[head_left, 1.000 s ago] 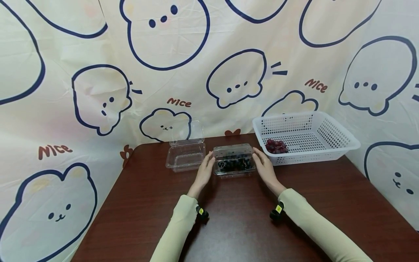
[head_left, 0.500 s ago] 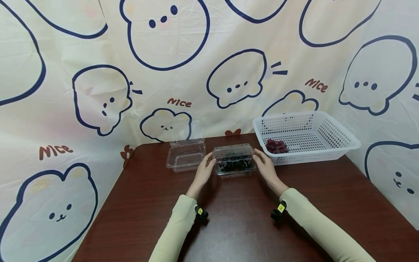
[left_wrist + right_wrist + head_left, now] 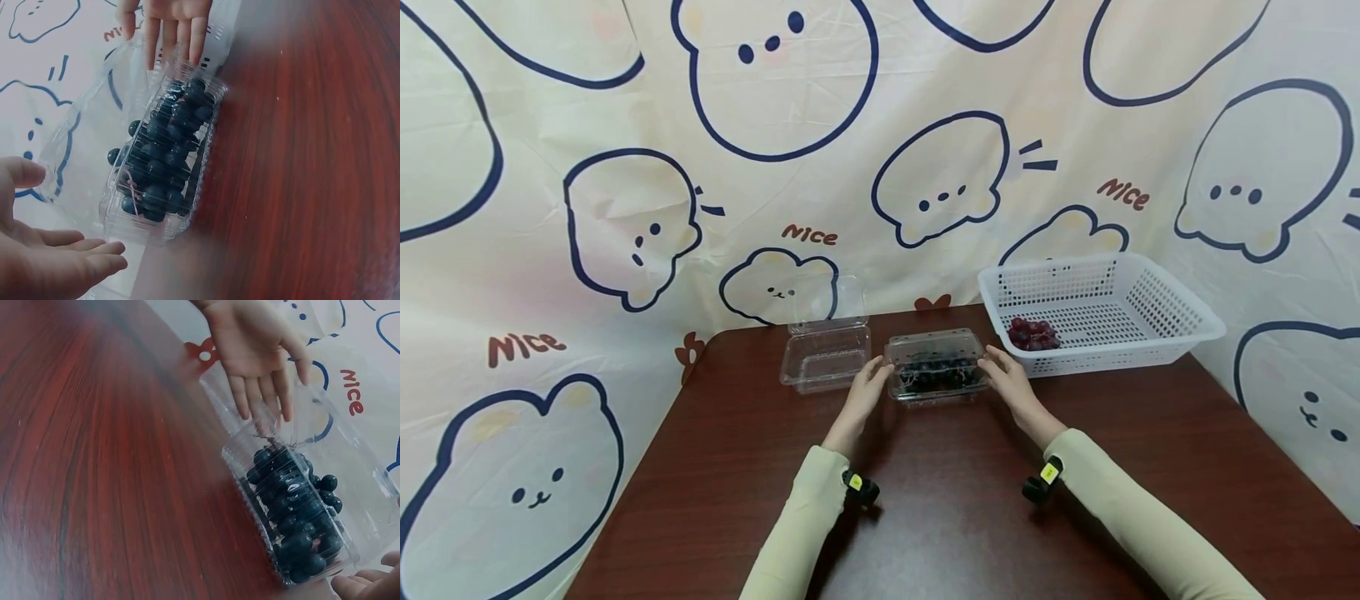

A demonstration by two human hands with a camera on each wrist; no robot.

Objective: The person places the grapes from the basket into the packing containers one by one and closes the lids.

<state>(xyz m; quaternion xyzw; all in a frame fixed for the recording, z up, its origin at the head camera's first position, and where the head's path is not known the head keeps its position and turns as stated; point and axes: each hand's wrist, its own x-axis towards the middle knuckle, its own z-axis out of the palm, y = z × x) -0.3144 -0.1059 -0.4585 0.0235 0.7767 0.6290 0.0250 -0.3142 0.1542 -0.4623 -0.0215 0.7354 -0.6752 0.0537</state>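
Observation:
A clear plastic clamshell box (image 3: 936,367) filled with dark grapes (image 3: 162,150) stands on the table between the two hands. Both wrist views show its lid (image 3: 350,450) raised at an angle, with a few grapes at the gap. My left hand (image 3: 864,392) is at the box's left end, fingers straight and thumb by the lid's edge. At the right end is my right hand (image 3: 1011,387), its fingers extended towards the box. Whether the fingertips touch the plastic is hard to tell. Neither hand is curled round anything.
Behind the left hand stands a second clear clamshell box (image 3: 827,354), lid up and no fruit visible inside. A white slotted basket (image 3: 1120,358) at the back right holds red grapes (image 3: 1033,335). A printed cloth (image 3: 925,75) hangs along the table's (image 3: 940,500) back edge.
Both hands have shifted slightly, with the right fingers a little lower along the box's end. The box stays in nearly the same place.

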